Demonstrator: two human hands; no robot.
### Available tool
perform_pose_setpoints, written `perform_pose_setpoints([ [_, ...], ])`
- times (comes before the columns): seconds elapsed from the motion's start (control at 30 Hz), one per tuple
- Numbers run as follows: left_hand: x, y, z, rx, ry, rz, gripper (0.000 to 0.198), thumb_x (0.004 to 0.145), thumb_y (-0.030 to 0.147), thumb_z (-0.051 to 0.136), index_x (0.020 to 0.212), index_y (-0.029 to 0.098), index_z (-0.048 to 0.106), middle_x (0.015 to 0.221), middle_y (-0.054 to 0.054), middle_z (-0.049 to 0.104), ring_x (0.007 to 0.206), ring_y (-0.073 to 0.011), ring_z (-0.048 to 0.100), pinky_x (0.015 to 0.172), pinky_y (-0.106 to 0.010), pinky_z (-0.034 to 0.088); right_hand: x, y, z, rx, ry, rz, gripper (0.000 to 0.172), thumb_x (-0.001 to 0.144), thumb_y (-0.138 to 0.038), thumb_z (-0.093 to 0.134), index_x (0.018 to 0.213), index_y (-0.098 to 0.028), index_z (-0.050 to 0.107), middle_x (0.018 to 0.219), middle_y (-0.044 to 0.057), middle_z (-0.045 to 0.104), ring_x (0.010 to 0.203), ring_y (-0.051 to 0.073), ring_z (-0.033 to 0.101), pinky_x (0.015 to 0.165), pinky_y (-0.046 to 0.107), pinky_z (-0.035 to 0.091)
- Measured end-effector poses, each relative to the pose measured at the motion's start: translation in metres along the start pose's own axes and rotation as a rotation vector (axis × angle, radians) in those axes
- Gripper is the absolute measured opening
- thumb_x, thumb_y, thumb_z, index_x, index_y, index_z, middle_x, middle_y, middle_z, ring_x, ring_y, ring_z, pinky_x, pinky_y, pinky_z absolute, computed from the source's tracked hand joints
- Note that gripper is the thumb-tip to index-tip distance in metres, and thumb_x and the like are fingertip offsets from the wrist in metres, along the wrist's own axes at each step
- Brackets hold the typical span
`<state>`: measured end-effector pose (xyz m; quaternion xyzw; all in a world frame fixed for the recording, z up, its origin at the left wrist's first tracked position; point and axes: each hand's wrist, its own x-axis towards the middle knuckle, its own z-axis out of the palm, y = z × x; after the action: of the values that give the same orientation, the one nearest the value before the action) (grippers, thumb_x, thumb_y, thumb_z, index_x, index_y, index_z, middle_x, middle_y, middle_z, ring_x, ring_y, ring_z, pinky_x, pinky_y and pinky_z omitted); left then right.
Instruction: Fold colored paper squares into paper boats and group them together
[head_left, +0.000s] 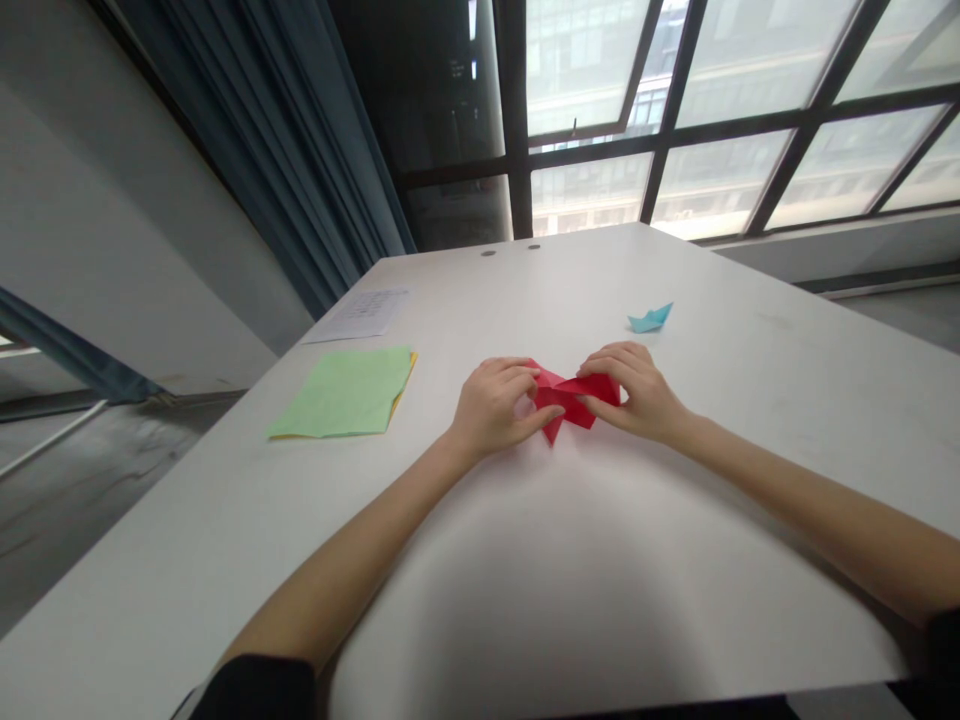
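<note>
A partly folded sheet of red origami paper (568, 403) is held between both hands just above the table, with several flaps and points sticking out. My left hand (501, 402) grips its left side, thumb in front and fingers behind. On the right side, my right hand (628, 388) pinches the paper between thumb and fingers. One red point hangs down between the hands. Part of the paper is hidden behind the fingers. Beyond my right hand, a small blue paper boat (651, 319) stands on the white table (570, 560).
Left of the hands lies a stack of green paper (343, 393) with a yellow edge showing. Behind it is a white printed sheet (361, 314). Two dark round spots mark the table's far end. A blue curtain (277, 130) and windows (592, 190) stand beyond.
</note>
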<state>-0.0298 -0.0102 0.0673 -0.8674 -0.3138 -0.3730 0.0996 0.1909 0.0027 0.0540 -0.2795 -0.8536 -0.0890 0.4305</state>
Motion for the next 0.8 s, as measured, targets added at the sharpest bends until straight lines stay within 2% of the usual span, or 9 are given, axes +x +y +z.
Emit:
perform_pose_setpoints([
  [0.13,-0.0008,0.0002,0.0019,0.005,0.052,-0.067,0.026,0.073,0.042,0.063,0.076,0.017,0.057,0.077,-0.006,0.068,0.088,-0.0213,0.063,0.078,-0.034,0.047,0.0011,-0.0005,-0.0002,0.013,0.014,0.02,0.019,0.074,-0.021,0.059,0.092,-0.022,0.053,0.085,0.004,0.064,0.082,0.02,0.058,0.08,0.039,0.041],
  [0.27,-0.0005,-0.0001,0.0018,-0.033,0.036,-0.086,0.024,0.074,0.04,0.062,0.077,0.017,0.057,0.076,-0.004,0.067,0.077,-0.0174,0.062,0.074,-0.032,0.046,-0.0001,0.0029,0.0,0.044,0.02,0.083,0.019,0.074,-0.021,0.058,0.092,-0.022,0.053,0.086,0.005,0.063,0.081,0.02,0.057,0.078,0.039,0.042],
  [0.5,0.0007,0.0028,0.0013,-0.138,0.004,-0.159,0.008,0.078,0.025,0.057,0.082,0.018,0.057,0.078,-0.002,0.067,0.074,-0.0144,0.061,0.071,-0.028,0.046,-0.0014,0.0041,0.0002,0.082,0.023,0.159,0.022,0.074,-0.026,0.057,0.095,-0.022,0.052,0.088,0.005,0.063,0.083,0.022,0.057,0.078,0.039,0.043],
  [0.63,0.0023,0.0019,0.0008,-0.151,0.017,-0.187,0.007,0.078,0.018,0.055,0.083,0.018,0.059,0.079,-0.001,0.067,0.074,-0.0136,0.061,0.072,-0.027,0.045,-0.0011,0.0029,0.0001,0.111,0.015,0.149,0.013,0.075,-0.024,0.057,0.086,-0.022,0.052,0.089,0.006,0.063,0.084,0.021,0.058,0.078,0.039,0.043],
  [0.8,0.002,-0.0027,0.001,-0.088,0.005,-0.223,0.008,0.078,0.017,0.054,0.082,0.019,0.061,0.078,-0.001,0.068,0.073,-0.0141,0.06,0.07,-0.027,0.045,-0.0038,0.0081,0.0019,0.061,0.002,0.122,0.004,0.075,-0.019,0.057,0.078,-0.022,0.055,0.102,0.007,0.062,0.096,0.023,0.056,0.085,0.041,0.041],
])
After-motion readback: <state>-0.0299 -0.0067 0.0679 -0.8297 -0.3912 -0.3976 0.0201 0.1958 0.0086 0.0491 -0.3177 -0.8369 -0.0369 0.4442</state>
